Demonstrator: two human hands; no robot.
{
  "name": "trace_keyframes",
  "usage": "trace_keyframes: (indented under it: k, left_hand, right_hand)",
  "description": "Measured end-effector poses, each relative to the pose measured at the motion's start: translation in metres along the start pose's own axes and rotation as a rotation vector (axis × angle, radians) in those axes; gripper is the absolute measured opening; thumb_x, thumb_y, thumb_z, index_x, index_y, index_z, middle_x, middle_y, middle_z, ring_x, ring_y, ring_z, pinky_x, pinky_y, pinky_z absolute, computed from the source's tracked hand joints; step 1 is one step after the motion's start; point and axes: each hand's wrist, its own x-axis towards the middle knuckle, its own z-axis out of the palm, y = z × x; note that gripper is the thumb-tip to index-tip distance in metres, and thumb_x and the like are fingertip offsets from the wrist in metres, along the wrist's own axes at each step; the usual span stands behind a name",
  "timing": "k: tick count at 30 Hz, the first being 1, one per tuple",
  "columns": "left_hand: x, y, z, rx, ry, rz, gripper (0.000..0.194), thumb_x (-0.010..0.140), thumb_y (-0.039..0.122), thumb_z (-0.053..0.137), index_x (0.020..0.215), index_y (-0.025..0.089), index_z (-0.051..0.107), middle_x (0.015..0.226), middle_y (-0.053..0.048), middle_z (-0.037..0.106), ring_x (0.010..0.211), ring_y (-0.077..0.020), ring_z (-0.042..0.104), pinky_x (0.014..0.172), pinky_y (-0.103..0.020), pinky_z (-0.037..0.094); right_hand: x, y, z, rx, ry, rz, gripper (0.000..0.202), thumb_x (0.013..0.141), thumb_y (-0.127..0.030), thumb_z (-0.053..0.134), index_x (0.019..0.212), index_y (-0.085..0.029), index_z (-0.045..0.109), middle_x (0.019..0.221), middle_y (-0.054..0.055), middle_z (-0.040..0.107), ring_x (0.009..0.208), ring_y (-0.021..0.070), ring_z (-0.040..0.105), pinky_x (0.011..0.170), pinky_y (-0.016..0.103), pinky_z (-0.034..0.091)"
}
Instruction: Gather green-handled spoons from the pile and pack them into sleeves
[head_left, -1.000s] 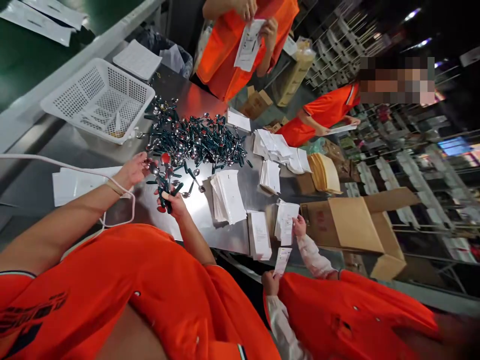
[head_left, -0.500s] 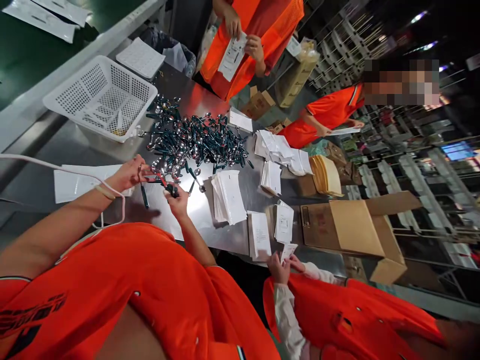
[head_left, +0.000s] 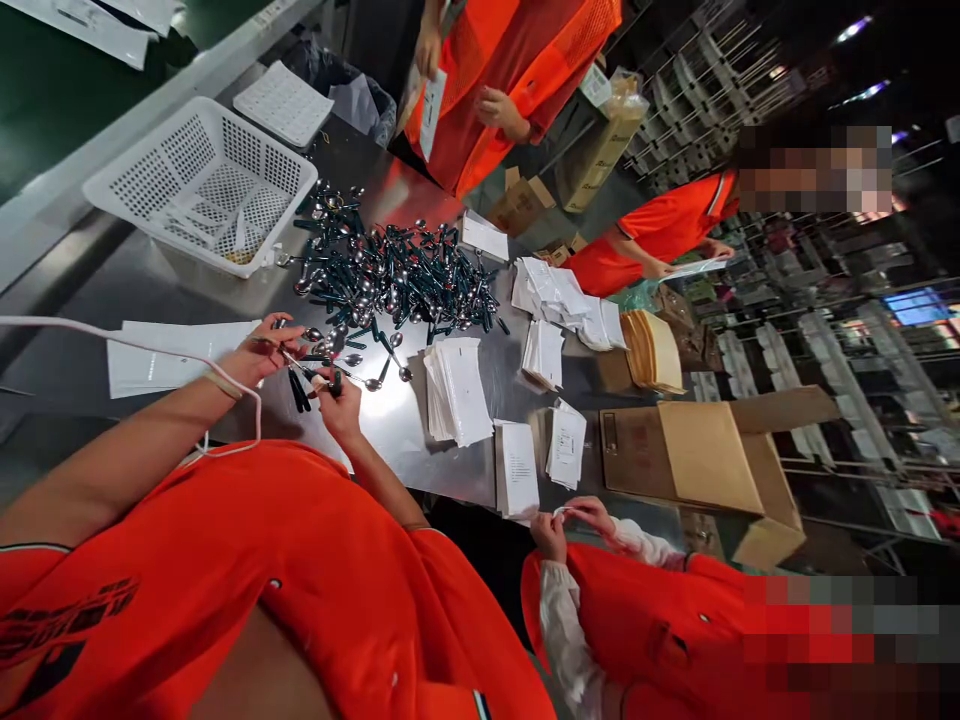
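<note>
A big heap of spoons (head_left: 405,280) with dark green handles and shiny metal bowls covers the middle of the steel table (head_left: 390,430). At the heap's near left edge, my left hand (head_left: 262,350) has its fingers closed around some spoons, whose metal parts show at the fingertips. Close beside it, my right hand (head_left: 341,408) grips a dark spoon handle between thumb and fingers. Dark handles hang below and between the two hands. Exactly how many spoons each hand has is hidden. A few loose spoons lie just past my right hand.
White perforated basket (head_left: 202,190) at the left, with strips inside. White envelopes (head_left: 457,390) are stacked right of the heap, and more white sheets (head_left: 172,355) lie under a pale cable (head_left: 187,352). Co-workers in orange stand around the table. An opened carton (head_left: 675,450) is at right.
My hands have shifted slightly, the right one down and left. More dark handles now hang between them, and the red item seen at my fingers is gone from view. A co-worker's hands have moved apart.
</note>
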Motion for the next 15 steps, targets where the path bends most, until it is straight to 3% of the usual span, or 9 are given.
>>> trace_keyframes:
  k: [3, 7, 10, 15]
  left_hand:
    - [-0.002, 0.010, -0.007, -0.110, 0.066, -0.117, 0.043, 0.082, 0.013, 0.093, 0.096, 0.025, 0.055, 0.067, 0.008, 0.055, 0.060, -0.0117, 0.051, 0.077, -0.034, 0.058]
    - [-0.012, 0.022, -0.004, -0.133, 0.086, -0.178, 0.025, 0.106, 0.031, 0.083, 0.100, 0.024, 0.060, 0.082, -0.003, 0.071, 0.072, -0.0164, 0.063, 0.075, -0.033, 0.059]
    - [-0.020, 0.023, 0.006, -0.103, 0.074, -0.126, 0.033, 0.109, 0.046, 0.082, 0.102, 0.023, 0.060, 0.097, -0.008, 0.079, 0.094, -0.0248, 0.076, 0.086, -0.044, 0.065]
    - [-0.027, 0.014, 0.017, -0.024, -0.066, -0.052, 0.060, 0.093, 0.068, 0.093, 0.103, 0.025, 0.052, 0.120, -0.015, 0.083, 0.120, -0.0358, 0.079, 0.095, -0.052, 0.065]
  right_hand:
    - [0.005, 0.004, -0.004, 0.183, 0.136, 0.106, 0.023, 0.095, -0.042, 0.080, 0.099, -0.023, 0.068, 0.080, 0.000, 0.074, 0.067, 0.0169, 0.073, 0.056, 0.023, 0.057]
    - [0.009, -0.002, -0.018, 0.298, 0.281, 0.129, 0.024, 0.097, -0.040, 0.078, 0.098, -0.023, 0.062, 0.077, -0.001, 0.074, 0.055, 0.0125, 0.068, 0.052, 0.020, 0.051]
    - [0.009, -0.008, -0.022, 0.299, 0.237, 0.192, 0.020, 0.100, -0.038, 0.075, 0.103, -0.022, 0.063, 0.072, -0.001, 0.074, 0.054, 0.0136, 0.070, 0.052, 0.020, 0.050]
    - [0.007, -0.005, -0.007, 0.243, 0.136, 0.334, 0.012, 0.105, -0.032, 0.069, 0.104, -0.022, 0.062, 0.067, -0.002, 0.071, 0.050, 0.0149, 0.069, 0.044, 0.020, 0.041]
